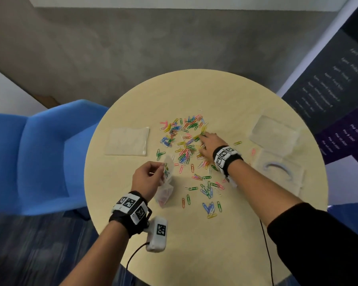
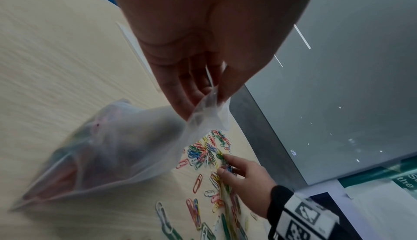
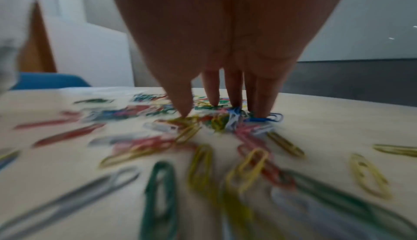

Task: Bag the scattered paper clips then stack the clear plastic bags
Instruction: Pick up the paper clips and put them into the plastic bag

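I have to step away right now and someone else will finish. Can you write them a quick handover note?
Left hand: pinches the rim of a clear bag with some clips inside; keep that grip.
Right hand: fingertips down on the paper clips, gathering; nothing clearly lifted yet.
Flat bags lie on the table's left side; clear plastic packaging on its right.
Done: one bag partly filled.
Left: bag the many loose clips, then stack the bags.
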Demonstrator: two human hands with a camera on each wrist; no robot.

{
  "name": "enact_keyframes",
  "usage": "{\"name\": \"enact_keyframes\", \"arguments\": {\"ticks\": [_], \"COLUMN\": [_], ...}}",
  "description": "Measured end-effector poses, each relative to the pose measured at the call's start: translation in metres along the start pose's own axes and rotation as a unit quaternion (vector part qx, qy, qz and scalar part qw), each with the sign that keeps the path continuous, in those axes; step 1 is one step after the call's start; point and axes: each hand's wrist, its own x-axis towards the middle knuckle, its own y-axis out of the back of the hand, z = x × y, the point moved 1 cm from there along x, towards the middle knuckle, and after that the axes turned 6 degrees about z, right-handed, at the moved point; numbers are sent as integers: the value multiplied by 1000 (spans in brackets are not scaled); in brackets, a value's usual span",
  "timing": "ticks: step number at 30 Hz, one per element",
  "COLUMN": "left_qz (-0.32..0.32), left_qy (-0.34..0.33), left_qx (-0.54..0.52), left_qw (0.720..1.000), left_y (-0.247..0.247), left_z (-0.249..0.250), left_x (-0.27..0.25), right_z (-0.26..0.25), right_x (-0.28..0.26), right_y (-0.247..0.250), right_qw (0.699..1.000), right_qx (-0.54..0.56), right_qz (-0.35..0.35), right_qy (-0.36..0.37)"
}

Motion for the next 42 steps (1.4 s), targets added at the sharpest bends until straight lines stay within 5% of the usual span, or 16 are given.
{"name": "enact_keyframes", "arguments": {"ticks": [7, 10, 12, 16, 20, 22, 24, 28, 31, 36, 42], "left_qz": [-16, -22, -23, -28, -30, -34, -37, -46, -54, -88, -104], "left_qy": [5, 6, 4, 8, 1, -6, -10, -31, -42, -65, -69], "left_qx": [13, 11, 13, 12, 15, 17, 17, 46, 53, 51, 62], "left_qw": [1000, 1000, 1000, 999, 999, 999, 999, 997, 996, 993, 990], "left_y": [-10, -12, -12, -15, -22, -25, -28, -29, -26, -22, -19], "left_z": [1, 1, 1, -1, -3, -2, -3, -3, -3, -4, -7], "left_x": [-6, -8, -9, -5, -2, -2, -1, -2, -2, 0, 3], "right_z": [0, 8, 18, 27, -8, -33, -56, -99, -110, -107, -112], "right_x": [-21, -27, -36, -58, -84, -97, -107, -117, -114, -106, -106], "right_y": [-1, 6, 9, 14, 28, 35, 38, 15, -2, 8, 30], "right_qw": [998, 987, 947, 808, 508, 457, 478, 594, 628, 780, 838], "right_qx": [-26, 98, 233, 474, 792, 839, 834, 756, 719, 562, 504], "right_qz": [61, 95, 146, 164, 105, 60, 13, -16, 15, -10, -57], "right_qy": [-5, -80, -164, -308, -322, -290, -273, -275, -297, -275, -202]}}
